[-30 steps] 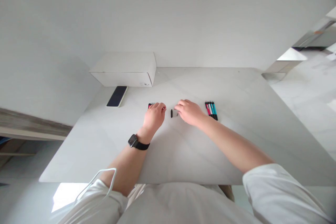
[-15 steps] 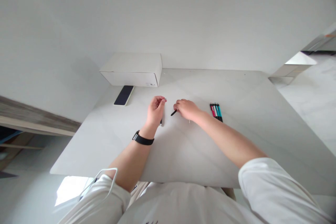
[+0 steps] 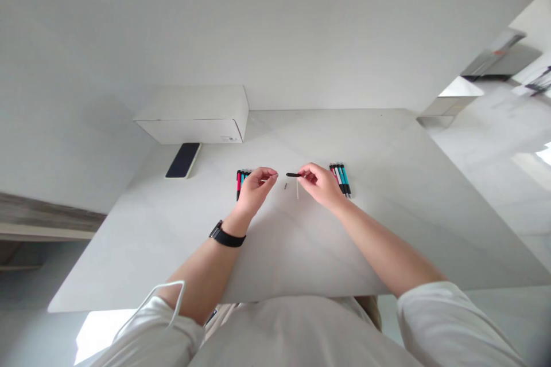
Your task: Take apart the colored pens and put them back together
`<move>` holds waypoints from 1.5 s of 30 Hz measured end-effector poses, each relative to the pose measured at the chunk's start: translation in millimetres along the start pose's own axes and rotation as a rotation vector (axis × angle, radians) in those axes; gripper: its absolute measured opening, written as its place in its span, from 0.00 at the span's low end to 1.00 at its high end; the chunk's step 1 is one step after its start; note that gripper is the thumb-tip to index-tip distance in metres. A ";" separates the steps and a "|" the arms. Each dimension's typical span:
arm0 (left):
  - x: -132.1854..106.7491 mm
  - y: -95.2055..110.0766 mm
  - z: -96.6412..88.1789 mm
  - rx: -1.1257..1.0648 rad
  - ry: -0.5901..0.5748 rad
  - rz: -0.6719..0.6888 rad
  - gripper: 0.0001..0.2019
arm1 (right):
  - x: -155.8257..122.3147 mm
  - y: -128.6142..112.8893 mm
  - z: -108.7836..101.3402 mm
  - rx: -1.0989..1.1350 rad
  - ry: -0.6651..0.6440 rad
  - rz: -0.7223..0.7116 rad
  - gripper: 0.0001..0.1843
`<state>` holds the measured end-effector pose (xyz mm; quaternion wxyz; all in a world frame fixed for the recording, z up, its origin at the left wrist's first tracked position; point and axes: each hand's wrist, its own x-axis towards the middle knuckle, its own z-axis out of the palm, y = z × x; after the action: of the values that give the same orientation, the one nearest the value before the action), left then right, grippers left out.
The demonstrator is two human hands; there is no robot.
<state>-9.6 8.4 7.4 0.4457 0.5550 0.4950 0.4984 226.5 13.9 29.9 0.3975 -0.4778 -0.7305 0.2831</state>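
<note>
My left hand is closed in a pinch on a small shiny pen part, too small to name exactly. Facing it, a black pen barrel section points left from the fingertips of my right hand; a short gap separates the two pieces. On the table below them lie a tiny spring-like piece and a thin white refill. Several pens, partly hidden, lie behind my left hand. Beside my right hand is a row of several red, white and teal pens.
A white box stands against the wall at the back left of the pale table. In front of the box lies a phone. A white cable loops by my left sleeve.
The black barrel section has swung from slanted to nearly level, pointing at my left hand. The view has shifted right, and the small spring-like piece and more pens by my left hand now show.
</note>
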 end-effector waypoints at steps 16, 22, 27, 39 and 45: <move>-3.5 2.8 5.7 0.017 -0.108 0.039 0.13 | -21.8 8.8 14.8 0.005 0.126 -0.060 0.05; -4.2 3.2 6.2 0.029 -0.124 0.034 0.13 | -22.4 7.5 15.1 -0.039 0.120 -0.090 0.06; -5.4 6.2 5.2 0.071 -0.124 0.033 0.13 | -22.6 10.2 15.2 -0.063 0.126 -0.116 0.06; -5.6 2.1 5.3 0.064 -0.156 -0.040 0.14 | -24.9 7.0 12.2 -0.111 0.153 -0.266 0.07; -5.6 1.5 6.6 0.009 -0.143 -0.023 0.15 | -25.0 3.9 10.0 -0.084 0.108 -0.193 0.07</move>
<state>-3.0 2.6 7.6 0.4831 0.5853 0.4706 0.4501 225.5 -8.1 13.9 0.4412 -0.4363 -0.7618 0.1863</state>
